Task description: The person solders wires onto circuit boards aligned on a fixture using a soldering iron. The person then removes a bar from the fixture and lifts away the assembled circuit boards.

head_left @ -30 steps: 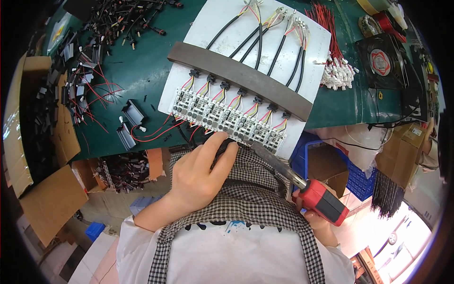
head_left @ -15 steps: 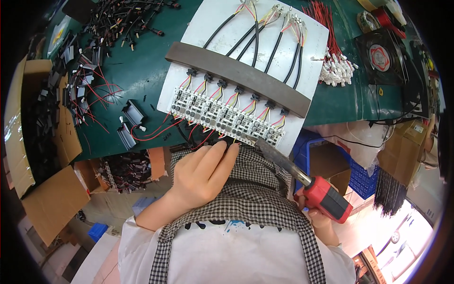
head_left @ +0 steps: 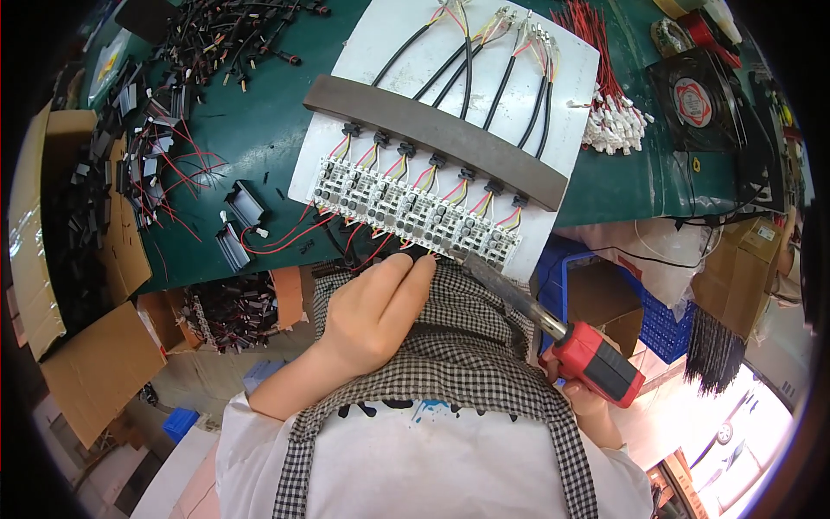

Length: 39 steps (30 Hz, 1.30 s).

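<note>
A row of small white circuit boards [head_left: 415, 212] lies along the near edge of a white panel [head_left: 571, 95]. At that edge, my left hand [head_left: 373, 303] is closed in a pinch on a thin wire, mostly hidden by the fingers. My right hand [head_left: 584, 402] grips a soldering iron [head_left: 596, 363] with a red and black handle; its tip meets or nearly meets the boards' near edge, just right of my left fingertips. Black cables [head_left: 497, 95] run under a dark bar [head_left: 432, 138], and their coloured wires reach the boards' far side. Red wires [head_left: 290, 240] trail from the near side.
Black connector cables [head_left: 233, 35] are heaped on the green table [head_left: 285, 104] at far left. Two black housings [head_left: 244, 206] lie left of the panel. Red wires with white plugs [head_left: 616, 125] and a fan [head_left: 696, 99] are at right. Cardboard boxes [head_left: 104, 372] and a blue crate [head_left: 666, 324] stand below table height.
My left hand has shifted slightly up towards the boards, its fingertips closer to their near edge. The iron's tip has moved very slightly; the panel and bar look nearly unchanged.
</note>
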Each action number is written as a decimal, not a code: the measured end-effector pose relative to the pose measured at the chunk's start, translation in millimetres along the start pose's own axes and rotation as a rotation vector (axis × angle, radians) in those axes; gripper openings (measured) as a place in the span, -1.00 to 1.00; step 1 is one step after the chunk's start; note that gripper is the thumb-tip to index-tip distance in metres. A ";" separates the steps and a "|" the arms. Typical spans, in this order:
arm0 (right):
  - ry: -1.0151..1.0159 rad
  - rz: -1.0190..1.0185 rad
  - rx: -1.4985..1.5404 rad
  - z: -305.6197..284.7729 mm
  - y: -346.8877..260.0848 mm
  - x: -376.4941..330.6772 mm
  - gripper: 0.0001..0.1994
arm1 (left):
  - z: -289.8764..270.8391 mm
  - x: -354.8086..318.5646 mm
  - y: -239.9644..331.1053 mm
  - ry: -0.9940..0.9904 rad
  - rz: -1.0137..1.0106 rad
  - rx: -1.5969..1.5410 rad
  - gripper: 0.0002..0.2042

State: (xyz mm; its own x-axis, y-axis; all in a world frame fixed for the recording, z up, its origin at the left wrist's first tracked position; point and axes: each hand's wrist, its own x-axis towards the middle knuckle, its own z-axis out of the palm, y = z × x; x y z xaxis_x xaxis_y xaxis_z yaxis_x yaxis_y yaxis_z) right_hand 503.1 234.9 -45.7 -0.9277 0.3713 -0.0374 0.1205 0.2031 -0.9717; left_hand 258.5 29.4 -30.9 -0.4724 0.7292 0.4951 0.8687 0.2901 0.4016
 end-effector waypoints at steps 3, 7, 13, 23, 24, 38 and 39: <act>-0.002 0.022 -0.032 -0.9 5.1 -8.1 -0.49 | 0.9 2.3 4.1 0.042 -0.090 -0.043 -0.75; -0.036 0.020 -0.115 -4.0 10.5 -14.1 -0.54 | -0.2 3.4 3.4 0.050 -0.131 -0.052 -0.75; -0.003 0.070 -0.026 -2.3 7.6 -11.6 -0.49 | -0.9 3.2 2.2 0.052 -0.195 -0.116 -0.76; 0.027 0.044 0.037 2.6 -0.2 1.2 -0.37 | -2.1 3.8 2.0 0.041 -0.157 -0.085 -0.77; -0.024 0.073 0.085 2.0 -3.4 4.7 -0.35 | -2.4 3.4 0.4 0.040 -0.136 -0.078 -0.77; -0.074 0.101 0.059 5.5 -6.5 15.9 -0.29 | -1.7 0.1 -2.4 0.028 -0.106 -0.057 -0.76; -0.067 0.102 0.069 6.2 -8.6 17.2 -0.31 | -1.6 0.1 -2.6 0.031 -0.100 -0.056 -0.76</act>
State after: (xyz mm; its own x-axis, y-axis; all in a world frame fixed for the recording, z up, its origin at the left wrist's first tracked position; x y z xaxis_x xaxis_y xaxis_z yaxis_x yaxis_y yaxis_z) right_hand 483.9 233.9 -39.4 -0.9336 0.3253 -0.1500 0.1931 0.1042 -0.9756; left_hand 255.9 27.8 -30.7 -0.5612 0.6786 0.4739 0.8079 0.3246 0.4919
